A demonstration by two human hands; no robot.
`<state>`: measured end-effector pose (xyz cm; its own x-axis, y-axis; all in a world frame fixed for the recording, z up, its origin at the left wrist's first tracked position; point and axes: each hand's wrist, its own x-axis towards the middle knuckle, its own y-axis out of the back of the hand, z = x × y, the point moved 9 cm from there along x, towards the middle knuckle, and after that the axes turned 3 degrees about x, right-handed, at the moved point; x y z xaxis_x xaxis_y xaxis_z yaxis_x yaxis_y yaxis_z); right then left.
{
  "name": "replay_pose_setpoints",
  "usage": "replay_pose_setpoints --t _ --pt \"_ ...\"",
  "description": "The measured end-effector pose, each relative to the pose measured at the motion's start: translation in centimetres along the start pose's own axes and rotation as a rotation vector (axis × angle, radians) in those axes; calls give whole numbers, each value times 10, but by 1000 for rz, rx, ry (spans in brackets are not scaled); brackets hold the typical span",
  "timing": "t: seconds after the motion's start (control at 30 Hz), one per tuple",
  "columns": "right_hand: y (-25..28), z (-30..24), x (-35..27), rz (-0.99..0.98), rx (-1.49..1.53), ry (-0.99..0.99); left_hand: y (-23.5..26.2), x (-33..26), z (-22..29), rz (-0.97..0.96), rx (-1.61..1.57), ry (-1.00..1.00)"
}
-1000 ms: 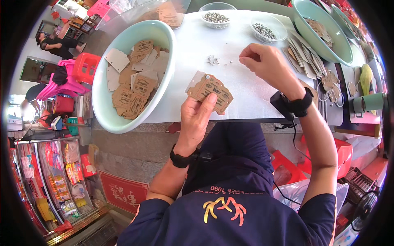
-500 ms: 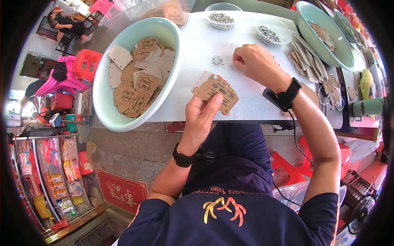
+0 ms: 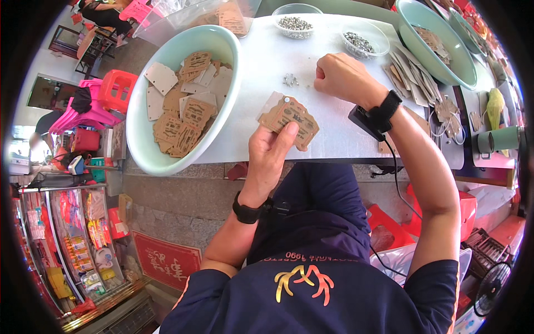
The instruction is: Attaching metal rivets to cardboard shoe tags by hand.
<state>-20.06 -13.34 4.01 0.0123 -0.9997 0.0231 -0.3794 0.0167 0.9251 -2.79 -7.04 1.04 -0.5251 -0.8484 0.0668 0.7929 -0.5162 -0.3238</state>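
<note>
My left hand (image 3: 270,153) grips a small stack of brown printed cardboard tags (image 3: 300,129) over the table's near edge, thumb on top. A clear strip juts from the stack's left side, and a round metal fastener sits at its upper corner. Over the white table my right hand (image 3: 350,80) is curled with its knuckles up; whatever its fingertips hold, if anything, is hidden. Just left of it lies a little pile of small metal fasteners (image 3: 291,80). Beyond are two clear tubs of metal pieces, the left tub (image 3: 295,33) and the right tub (image 3: 380,45).
At the left, a pale green basin (image 3: 139,125) holds brown and white tags. Grey-brown card pieces (image 3: 409,75) are heaped at the right, beside another green basin (image 3: 410,25). A cable (image 3: 396,172) hangs from my right wrist device. Red stools (image 3: 389,228) stand below the table.
The view has shifted slightly. My right hand stays curled near the fastener pile, and my left hand still holds the tags, tilted a little differently.
</note>
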Motion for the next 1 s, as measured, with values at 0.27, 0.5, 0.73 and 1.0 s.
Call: replay_pose_setpoints --t 0.27,0.5,0.73,1.0 --pt "-4 -3 -8 -19 -89 49 -4 0 1 8 25 7" --pt "-1 -6 -12 13 -113 86 -9 1 5 17 53 11" --pt "9 -12 -23 160 -22 244 -12 5 5 -17 68 6" --pt "3 -4 -50 -150 645 31 -13 13 6 -31 81 5"
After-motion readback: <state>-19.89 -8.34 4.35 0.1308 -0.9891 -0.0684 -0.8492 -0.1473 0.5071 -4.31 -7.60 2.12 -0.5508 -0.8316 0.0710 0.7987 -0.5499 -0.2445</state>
